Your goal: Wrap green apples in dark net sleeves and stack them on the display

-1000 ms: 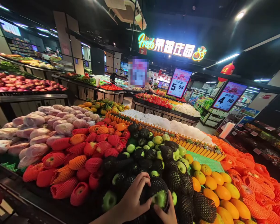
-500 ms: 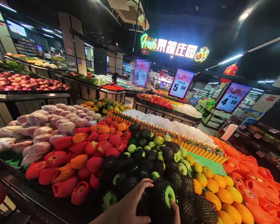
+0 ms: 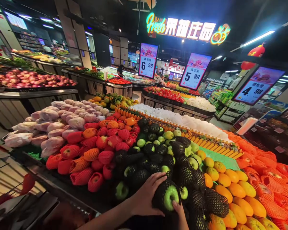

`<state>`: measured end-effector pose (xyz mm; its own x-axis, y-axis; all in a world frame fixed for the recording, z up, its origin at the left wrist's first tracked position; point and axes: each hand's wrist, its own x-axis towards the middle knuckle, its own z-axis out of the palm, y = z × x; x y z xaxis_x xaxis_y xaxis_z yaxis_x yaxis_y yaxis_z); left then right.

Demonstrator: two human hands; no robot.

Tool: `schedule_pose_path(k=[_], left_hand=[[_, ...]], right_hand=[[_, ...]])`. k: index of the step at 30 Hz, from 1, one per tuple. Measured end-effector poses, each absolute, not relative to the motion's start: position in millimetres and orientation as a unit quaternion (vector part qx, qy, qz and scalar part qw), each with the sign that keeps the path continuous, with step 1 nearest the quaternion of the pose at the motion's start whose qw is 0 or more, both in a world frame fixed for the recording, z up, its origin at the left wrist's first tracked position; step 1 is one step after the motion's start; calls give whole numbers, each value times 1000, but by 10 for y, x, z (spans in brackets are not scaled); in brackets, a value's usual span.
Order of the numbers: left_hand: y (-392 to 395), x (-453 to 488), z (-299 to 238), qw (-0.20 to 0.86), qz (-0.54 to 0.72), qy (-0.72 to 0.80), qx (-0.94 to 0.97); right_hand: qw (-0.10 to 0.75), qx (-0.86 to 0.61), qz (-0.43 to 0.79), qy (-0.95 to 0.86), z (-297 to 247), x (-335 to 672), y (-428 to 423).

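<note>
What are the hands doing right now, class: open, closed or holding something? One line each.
Left hand: closed on the apple, holding it.
Right hand: thumb against the apple; fingers hidden, so grip cannot be told.

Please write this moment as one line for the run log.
left grip: holds black-netted green apple | right grip: touches same apple | nearby: red-netted fruit

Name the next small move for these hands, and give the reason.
Probably rotate the green apple a little with the right hand: its thumb rests on the bare green end, while the left hand cups the side and black netting hides much of the skin.
</note>
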<state>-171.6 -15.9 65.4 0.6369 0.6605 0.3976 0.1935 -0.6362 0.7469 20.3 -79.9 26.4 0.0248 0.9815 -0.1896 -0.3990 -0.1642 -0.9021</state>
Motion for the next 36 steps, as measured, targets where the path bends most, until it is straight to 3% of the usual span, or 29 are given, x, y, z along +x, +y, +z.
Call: schedule_pose_path(k=[6, 10, 13, 16, 19, 25, 36], left_hand=[[-60, -1781, 502, 293, 368, 249, 847], [168, -1895, 618, 307, 428, 344, 777], [492, -2036, 814, 321, 500, 413, 690], [953, -2229, 916, 344, 564, 459, 595], [1474, -2457, 869, 333, 585, 492, 553], [2316, -2753, 612, 174, 411, 608, 656], [3261, -2440, 217, 91, 183, 662, 721]], right_hand=[[453, -522, 519, -503, 366, 389, -830], [419, -517, 300, -684, 393, 364, -598], [311, -578, 123, -744, 218, 318, -425], [223, -600, 25, -768, -39, 306, -357], [190, -606, -16, -772, -181, 316, -363], [178, -610, -38, -771, -209, 328, -361], [173, -633, -47, -753, -402, 267, -319]])
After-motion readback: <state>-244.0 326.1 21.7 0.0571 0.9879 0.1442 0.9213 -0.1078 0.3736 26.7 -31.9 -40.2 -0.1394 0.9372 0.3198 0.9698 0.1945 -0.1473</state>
